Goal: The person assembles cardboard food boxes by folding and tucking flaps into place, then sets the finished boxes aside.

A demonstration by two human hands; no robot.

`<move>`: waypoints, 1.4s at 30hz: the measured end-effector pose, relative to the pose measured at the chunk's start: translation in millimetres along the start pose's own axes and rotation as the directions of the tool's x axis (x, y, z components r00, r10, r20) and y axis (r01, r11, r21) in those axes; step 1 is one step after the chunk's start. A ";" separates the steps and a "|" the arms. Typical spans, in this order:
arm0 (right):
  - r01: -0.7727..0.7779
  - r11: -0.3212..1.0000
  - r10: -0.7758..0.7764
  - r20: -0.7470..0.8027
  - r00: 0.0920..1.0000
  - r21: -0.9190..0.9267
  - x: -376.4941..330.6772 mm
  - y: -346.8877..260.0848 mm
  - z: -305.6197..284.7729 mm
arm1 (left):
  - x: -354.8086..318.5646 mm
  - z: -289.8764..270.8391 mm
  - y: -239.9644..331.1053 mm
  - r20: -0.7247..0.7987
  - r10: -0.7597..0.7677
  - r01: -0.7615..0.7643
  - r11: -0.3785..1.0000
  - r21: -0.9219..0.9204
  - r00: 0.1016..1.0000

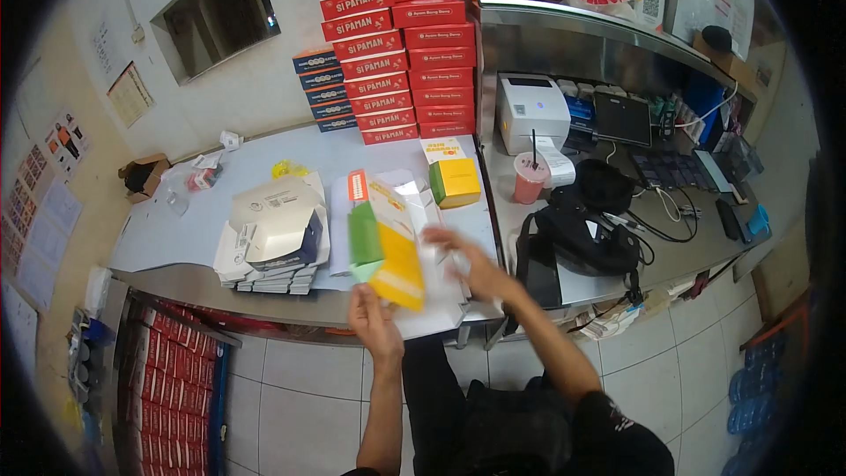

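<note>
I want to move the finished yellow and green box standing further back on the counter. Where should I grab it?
Take the closed box from above, fingers across its two opposite side walls. It sits flat and squared up with its yellow top shut, and bare counter around it leaves both sides free.

Glossy cardboard box (385, 242) – brushed steel counter (608, 286), smooth

Bright even indoor light, dark fisheye corners, right hand (471, 262) motion-blurred.

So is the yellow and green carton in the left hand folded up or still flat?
Partly folded: the carton stands with its green panel angled off the yellow one, pinched from below by the left hand.
</note>
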State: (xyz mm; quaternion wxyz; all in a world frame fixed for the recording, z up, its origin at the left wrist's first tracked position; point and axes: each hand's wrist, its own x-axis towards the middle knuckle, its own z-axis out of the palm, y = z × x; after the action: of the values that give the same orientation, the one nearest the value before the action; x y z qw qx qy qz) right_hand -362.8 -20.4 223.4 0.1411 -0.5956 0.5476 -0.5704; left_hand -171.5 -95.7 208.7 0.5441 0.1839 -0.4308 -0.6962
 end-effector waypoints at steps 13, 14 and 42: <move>-0.217 0.792 -0.326 -0.696 0.640 -0.571 -104.9 -111.7 -43.4 | -62.5 69.1 55.2 0.615 0.345 -0.705 0.337 0.624 0.709; -0.189 0.849 -0.283 -0.726 0.626 -0.494 -117.6 -115.9 -42.5 | -69.3 68.6 51.0 0.634 0.347 -0.723 0.338 0.603 0.691; -0.099 0.960 -0.104 -0.664 0.741 -0.261 -191.2 -166.4 -15.7 | -172.9 98.8 54.0 0.591 0.206 -0.477 0.808 0.347 0.780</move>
State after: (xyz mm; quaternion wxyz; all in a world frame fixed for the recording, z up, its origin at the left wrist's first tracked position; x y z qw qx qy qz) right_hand -246.2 202.3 259.8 -0.1518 -0.3645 0.6355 -0.6635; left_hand -151.9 100.2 270.6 0.4624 0.0304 -0.7476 -0.4757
